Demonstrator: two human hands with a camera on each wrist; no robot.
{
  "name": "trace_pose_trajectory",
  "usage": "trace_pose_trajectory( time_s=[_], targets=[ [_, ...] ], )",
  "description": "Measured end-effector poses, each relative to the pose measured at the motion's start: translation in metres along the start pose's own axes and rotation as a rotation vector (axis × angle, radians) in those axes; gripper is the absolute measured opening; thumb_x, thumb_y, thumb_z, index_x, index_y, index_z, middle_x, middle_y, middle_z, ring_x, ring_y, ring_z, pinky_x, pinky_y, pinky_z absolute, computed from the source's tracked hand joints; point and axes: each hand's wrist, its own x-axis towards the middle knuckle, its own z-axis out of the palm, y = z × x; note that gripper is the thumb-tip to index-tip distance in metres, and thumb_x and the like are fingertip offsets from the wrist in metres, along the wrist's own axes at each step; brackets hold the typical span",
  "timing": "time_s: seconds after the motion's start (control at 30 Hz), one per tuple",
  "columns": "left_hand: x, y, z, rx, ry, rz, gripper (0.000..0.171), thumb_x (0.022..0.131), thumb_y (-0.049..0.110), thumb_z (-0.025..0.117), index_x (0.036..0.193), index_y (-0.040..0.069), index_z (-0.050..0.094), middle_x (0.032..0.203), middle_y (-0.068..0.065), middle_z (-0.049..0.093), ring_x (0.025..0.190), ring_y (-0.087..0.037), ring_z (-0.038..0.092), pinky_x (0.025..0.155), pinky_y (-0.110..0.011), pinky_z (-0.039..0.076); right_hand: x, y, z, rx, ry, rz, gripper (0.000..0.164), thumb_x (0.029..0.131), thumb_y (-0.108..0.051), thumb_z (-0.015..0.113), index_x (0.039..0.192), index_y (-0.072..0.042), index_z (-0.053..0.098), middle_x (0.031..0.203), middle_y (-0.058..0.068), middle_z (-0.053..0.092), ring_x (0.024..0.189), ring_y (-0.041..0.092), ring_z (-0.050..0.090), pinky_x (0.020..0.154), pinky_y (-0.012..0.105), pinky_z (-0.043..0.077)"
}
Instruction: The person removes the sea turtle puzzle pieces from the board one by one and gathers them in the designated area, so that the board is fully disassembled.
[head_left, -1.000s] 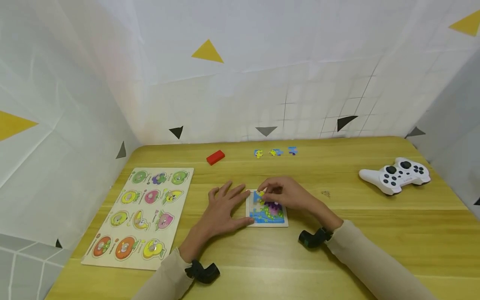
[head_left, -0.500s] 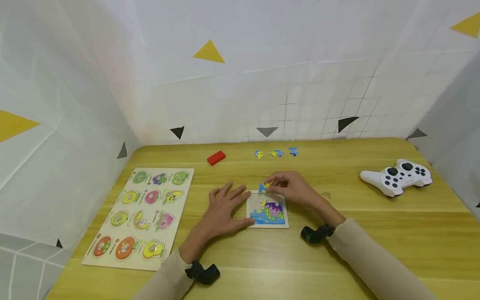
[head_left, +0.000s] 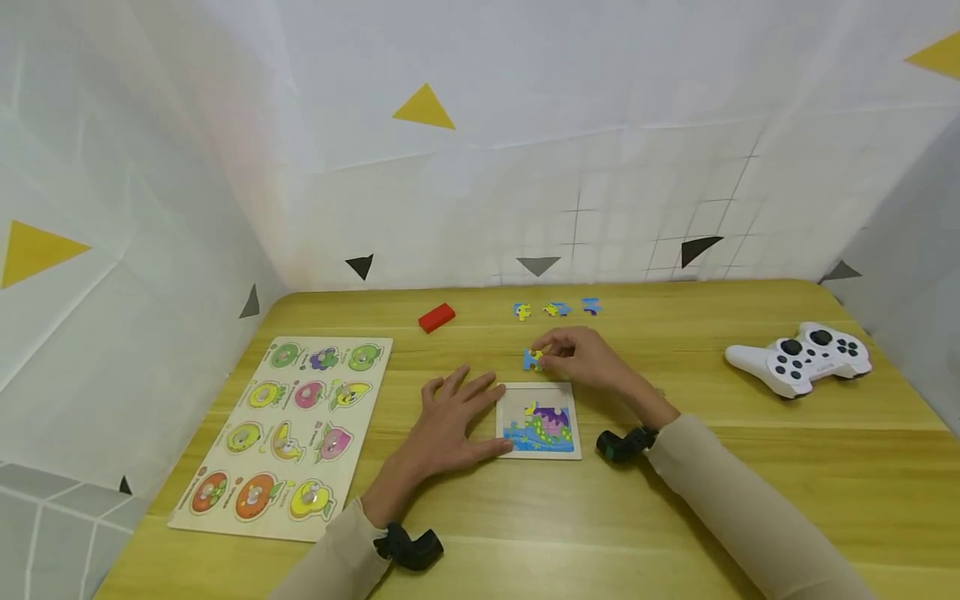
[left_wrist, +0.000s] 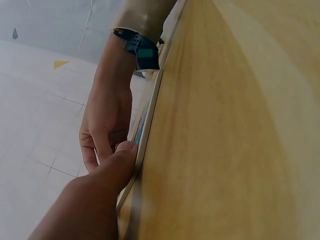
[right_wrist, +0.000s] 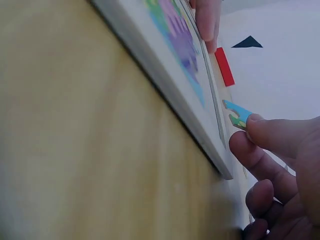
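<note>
My right hand point(head_left: 581, 358) pinches a blue and yellow jigsaw piece point(head_left: 532, 360) between thumb and forefinger, just beyond the far rim of a small puzzle tray point(head_left: 577, 446). In the right wrist view this jigsaw piece point(right_wrist: 238, 113) is held beside the tray's corner. Fingers spread, my left hand point(head_left: 450, 425) lies along the tray's left side, thumb at the near left corner and fingertips by the far left one. The tray's lower and right parts show a joined blue, green and purple picture; bare backing shows at its upper left.
Three loose jigsaw pieces point(head_left: 557, 309) lie in a row near the table's back edge, with a red block point(head_left: 437, 317) left of them. A wooden fruit puzzle board point(head_left: 360, 433) lies at the left. A white game controller point(head_left: 801, 360) sits at the right.
My right hand has lifted the jigsaw piece out of the tray's upper left area and carried it away past the far rim. The left hand has stayed at the tray.
</note>
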Motion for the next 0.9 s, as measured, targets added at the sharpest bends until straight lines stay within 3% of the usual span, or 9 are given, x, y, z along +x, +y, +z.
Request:
trace_pose_trajectory(
  time_s=[0.27, 0.6, 0.9],
  targets=[
    [0.0, 0.001, 0.001, -0.003, 0.001, 0.004, 0.08, 0.088, 0.073, 0.058, 0.155, 0.031, 0.045, 0.164, 0.005, 0.038, 0.156, -0.036, 0.023, 0.114, -0.061, 0.018, 0.011, 0.0, -0.004, -0.062, -0.023, -0.005, 0.022, 0.095, -0.014, 0.072, 0.115, -0.006, 0.074, 0.092, 0.007, 0.074, 0.081, 0.014, 0.065, 0.075, 0.029, 0.051],
    [0.0, 0.002, 0.0, 0.005, -0.002, 0.007, 0.08, 0.088, 0.073, 0.057, 0.155, 0.031, 0.045, 0.165, 0.005, 0.038, 0.156, -0.037, 0.023, 0.114, -0.062, 0.018, 0.012, -0.001, -0.005, -0.068, -0.055, 0.015, 0.027, 0.091, -0.016, 0.076, 0.116, -0.005, 0.072, 0.094, 0.007, 0.073, 0.084, 0.016, 0.066, 0.085, 0.037, 0.054],
    [0.0, 0.001, -0.001, -0.003, -0.016, -0.006, 0.081, 0.088, 0.073, 0.057, 0.156, 0.031, 0.043, 0.166, 0.005, 0.036, 0.156, -0.036, 0.021, 0.115, -0.061, 0.016, 0.013, -0.001, -0.004, -0.073, -0.062, 0.012, 0.033, 0.088, -0.018, 0.081, 0.117, -0.006, 0.072, 0.09, 0.003, 0.07, 0.08, 0.014, 0.064, 0.084, 0.035, 0.053]
  ],
)
